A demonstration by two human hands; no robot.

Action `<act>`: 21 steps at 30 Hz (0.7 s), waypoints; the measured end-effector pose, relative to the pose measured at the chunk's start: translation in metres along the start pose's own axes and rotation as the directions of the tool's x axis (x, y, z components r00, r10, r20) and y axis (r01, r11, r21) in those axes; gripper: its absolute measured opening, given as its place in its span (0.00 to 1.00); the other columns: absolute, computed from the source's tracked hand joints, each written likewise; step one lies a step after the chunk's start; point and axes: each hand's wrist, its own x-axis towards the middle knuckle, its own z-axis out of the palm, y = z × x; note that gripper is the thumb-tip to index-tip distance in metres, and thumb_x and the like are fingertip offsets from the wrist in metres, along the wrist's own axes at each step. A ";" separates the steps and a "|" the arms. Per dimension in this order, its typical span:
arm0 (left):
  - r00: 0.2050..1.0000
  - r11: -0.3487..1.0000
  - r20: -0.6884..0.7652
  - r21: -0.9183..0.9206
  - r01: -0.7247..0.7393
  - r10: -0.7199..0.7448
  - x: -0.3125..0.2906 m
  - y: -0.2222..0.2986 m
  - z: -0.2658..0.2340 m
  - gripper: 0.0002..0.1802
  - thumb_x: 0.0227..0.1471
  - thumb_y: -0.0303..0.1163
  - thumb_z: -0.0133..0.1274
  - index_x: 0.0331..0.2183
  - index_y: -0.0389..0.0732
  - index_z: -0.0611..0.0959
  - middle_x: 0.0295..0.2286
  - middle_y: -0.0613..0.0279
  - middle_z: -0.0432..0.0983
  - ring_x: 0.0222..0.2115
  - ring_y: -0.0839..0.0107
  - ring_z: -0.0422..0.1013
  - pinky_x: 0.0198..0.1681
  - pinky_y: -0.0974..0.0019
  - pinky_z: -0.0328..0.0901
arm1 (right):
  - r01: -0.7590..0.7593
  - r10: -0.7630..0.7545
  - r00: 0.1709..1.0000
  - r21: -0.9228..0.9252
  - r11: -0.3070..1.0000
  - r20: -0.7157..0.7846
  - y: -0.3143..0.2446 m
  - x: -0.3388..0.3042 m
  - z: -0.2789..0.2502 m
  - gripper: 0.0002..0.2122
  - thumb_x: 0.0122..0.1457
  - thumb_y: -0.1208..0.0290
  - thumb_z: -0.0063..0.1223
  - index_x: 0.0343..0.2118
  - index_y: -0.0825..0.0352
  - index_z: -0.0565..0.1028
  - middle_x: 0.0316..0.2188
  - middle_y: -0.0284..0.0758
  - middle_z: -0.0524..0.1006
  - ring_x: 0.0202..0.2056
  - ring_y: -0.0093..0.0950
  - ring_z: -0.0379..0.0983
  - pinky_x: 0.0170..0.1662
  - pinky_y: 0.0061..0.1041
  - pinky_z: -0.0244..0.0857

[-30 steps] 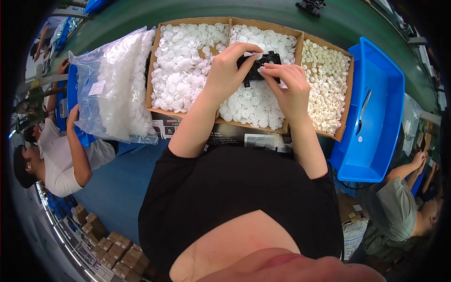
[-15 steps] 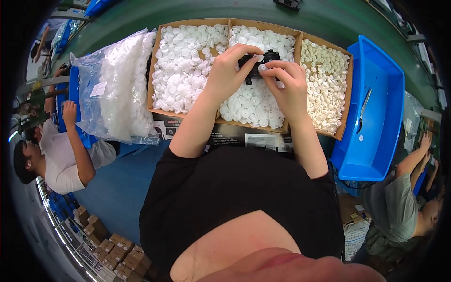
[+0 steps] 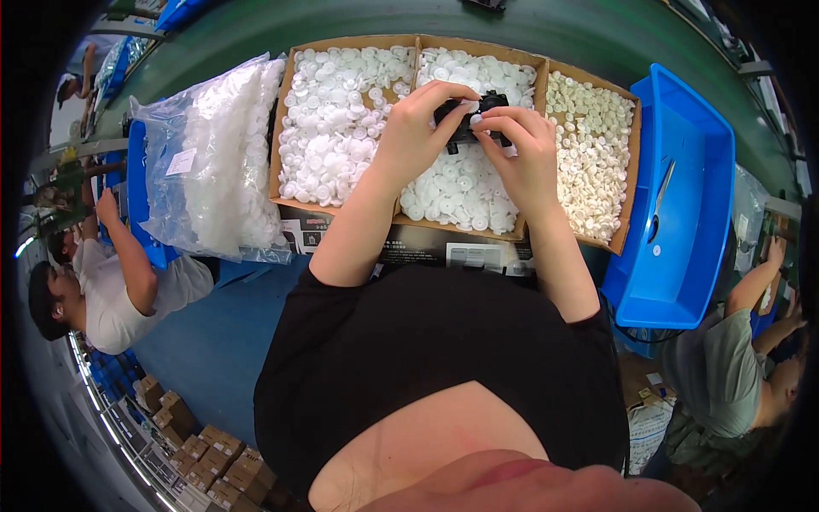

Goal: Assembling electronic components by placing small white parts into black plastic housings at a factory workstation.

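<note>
Over the middle section of a cardboard box, a black plastic part (image 3: 493,101) is held between my two hands. My left hand (image 3: 416,128) grips its left side, thumb and fingers pressed around it near a white gear on its top. My right hand (image 3: 527,152) pinches a small white round piece (image 3: 476,121) against the part's near side. The fingertips cover much of the part. Beneath lie many loose white plastic gears (image 3: 461,189).
White gears (image 3: 333,128) fill the left section and small cream pieces (image 3: 589,171) the right box. A clear bag (image 3: 217,162) of white parts lies left. The blue bin (image 3: 682,196) at right holds scissors (image 3: 664,192). Co-workers sit at both sides; a green surface (image 3: 589,38) lies beyond.
My hands stay almost in place around the black part, the fingers shifting only slightly. A dark object at the top edge has moved left. The left co-worker's hand has dropped.
</note>
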 end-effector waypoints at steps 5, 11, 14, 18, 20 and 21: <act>1.000 1.000 0.008 0.002 -0.017 0.017 0.000 0.000 0.004 0.11 0.54 0.19 0.60 0.41 0.39 0.87 0.38 0.65 0.85 0.36 0.72 0.78 0.42 0.71 0.71 | -0.008 0.008 1.000 0.005 1.000 -0.005 0.003 -0.001 0.003 0.07 0.53 0.75 0.68 0.36 0.58 0.85 0.42 0.22 0.82 0.43 0.24 0.74 0.53 0.27 0.59; 0.999 0.998 -0.031 -0.038 0.043 -0.044 0.000 -0.004 0.005 0.11 0.54 0.19 0.60 0.41 0.39 0.87 0.38 0.65 0.85 0.37 0.72 0.78 0.43 0.71 0.71 | -0.010 0.010 1.000 0.013 1.000 -0.015 0.002 0.001 0.003 0.07 0.53 0.73 0.68 0.36 0.55 0.85 0.40 0.21 0.81 0.43 0.23 0.74 0.55 0.28 0.59; 0.999 0.999 -0.024 -0.032 0.031 -0.032 0.001 -0.004 0.005 0.11 0.55 0.19 0.60 0.41 0.39 0.86 0.38 0.65 0.85 0.37 0.72 0.78 0.43 0.71 0.71 | 0.005 -0.004 1.000 0.006 1.000 -0.019 0.003 0.001 0.003 0.07 0.53 0.73 0.68 0.36 0.55 0.85 0.40 0.21 0.81 0.43 0.23 0.74 0.55 0.28 0.59; 0.999 0.999 -0.018 -0.024 0.031 -0.031 0.001 -0.003 0.005 0.11 0.55 0.19 0.60 0.41 0.39 0.86 0.38 0.65 0.85 0.36 0.72 0.78 0.43 0.71 0.72 | -0.027 0.028 0.999 0.025 0.999 -0.024 0.000 0.001 0.001 0.07 0.53 0.73 0.68 0.36 0.55 0.85 0.39 0.21 0.82 0.42 0.23 0.74 0.54 0.28 0.59; 0.999 0.999 -0.016 -0.020 0.051 -0.051 0.001 -0.003 0.004 0.11 0.55 0.19 0.60 0.41 0.39 0.86 0.38 0.65 0.85 0.36 0.72 0.78 0.43 0.71 0.72 | -0.121 0.123 0.992 0.077 0.990 -0.024 -0.003 0.002 -0.001 0.07 0.53 0.73 0.68 0.36 0.56 0.85 0.39 0.21 0.82 0.42 0.23 0.74 0.54 0.28 0.59; 0.998 0.998 -0.016 -0.018 0.061 -0.061 0.000 -0.003 0.003 0.11 0.55 0.19 0.60 0.41 0.39 0.86 0.38 0.65 0.85 0.36 0.72 0.78 0.43 0.71 0.72 | -0.167 0.171 0.985 0.102 0.981 -0.022 -0.003 0.002 -0.001 0.07 0.53 0.73 0.68 0.36 0.56 0.85 0.39 0.21 0.82 0.42 0.23 0.74 0.54 0.28 0.59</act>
